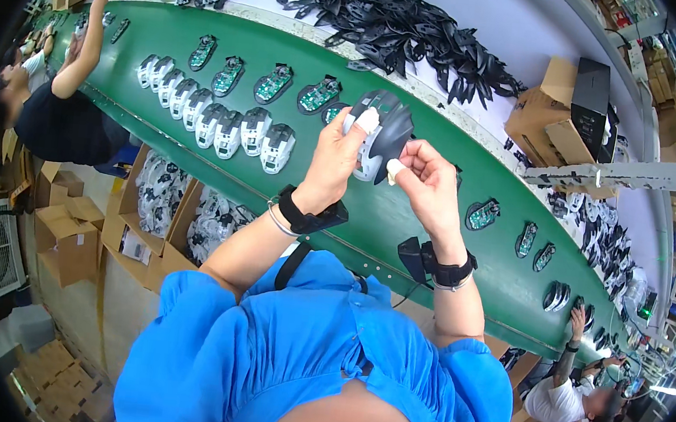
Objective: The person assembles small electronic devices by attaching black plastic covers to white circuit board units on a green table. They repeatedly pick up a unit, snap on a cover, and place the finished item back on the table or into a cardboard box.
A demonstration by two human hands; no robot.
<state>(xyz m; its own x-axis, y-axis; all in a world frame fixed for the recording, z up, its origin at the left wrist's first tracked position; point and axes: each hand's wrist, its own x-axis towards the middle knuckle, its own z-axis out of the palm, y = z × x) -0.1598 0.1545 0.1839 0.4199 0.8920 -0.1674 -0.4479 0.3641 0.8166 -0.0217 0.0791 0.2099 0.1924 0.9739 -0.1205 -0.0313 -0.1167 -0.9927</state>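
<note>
Both hands are together on one dark grey computer mouse (383, 118), raised above the green counter (401, 233). The left hand (333, 158) is closed on its left side, thumb over the pale shell, probably to steady it. The right hand (430, 179) pinches at the lower right edge, apparently working there while the other takes the load; cannot tell whether a loose part is between the fingertips. White coverings (369, 120) on the thumbs presumably protect skin or surface. Left of the hands, white-and-grey mouse shells (229, 134) stand in a close, slanting row near the counter's front edge, likely for easy reach. Behind them, circuit boards on black bases (274, 84) lie spaced apart, perhaps to avoid contact. Curved black plastic parts (373, 19) lie heaped beyond, seemingly as bulk stock.
</note>
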